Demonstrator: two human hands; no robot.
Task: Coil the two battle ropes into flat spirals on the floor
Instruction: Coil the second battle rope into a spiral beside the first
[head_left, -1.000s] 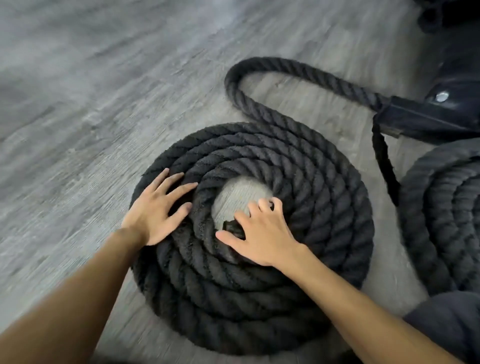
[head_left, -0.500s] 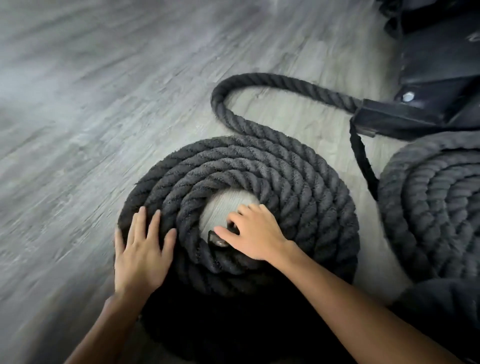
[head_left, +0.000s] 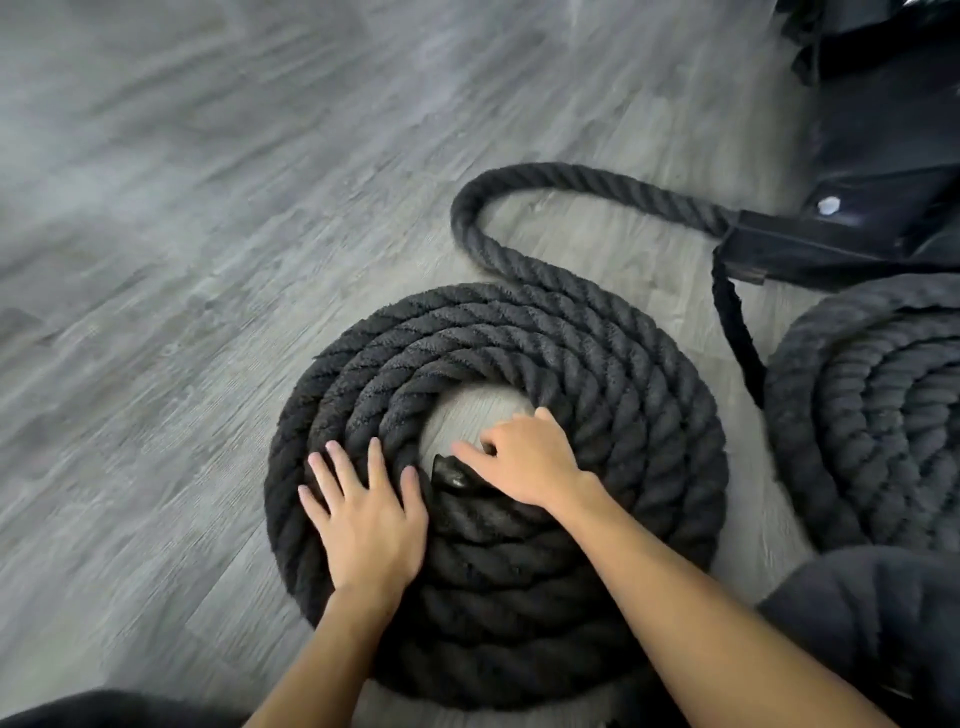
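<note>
A thick black battle rope lies in a flat spiral (head_left: 597, 364) on the grey floor, with a bare patch of floor at its centre. Its capped end (head_left: 451, 474) sits at the inner edge. My left hand (head_left: 363, 514) lies flat on the near-left turns, fingers spread. My right hand (head_left: 524, 457) rests on the innermost turn beside the cap, with its fingers curled over the inner edge of that turn. The rope's tail (head_left: 519, 182) loops away from the spiral to the right. A second coiled rope (head_left: 872, 415) lies at the right edge.
A black metal anchor base (head_left: 831, 244) with a bolt stands at the upper right, where the tail runs into it. A thin black strap (head_left: 737, 332) hangs down from it between the two coils. Grey wood-look floor (head_left: 182, 260) spreads to the left. Dark cloth covers my knee (head_left: 883, 623) at lower right.
My left hand has slid from the coil's outer left edge inward onto the turns nearer the centre. My right hand stays at the inner turn by the cap.
</note>
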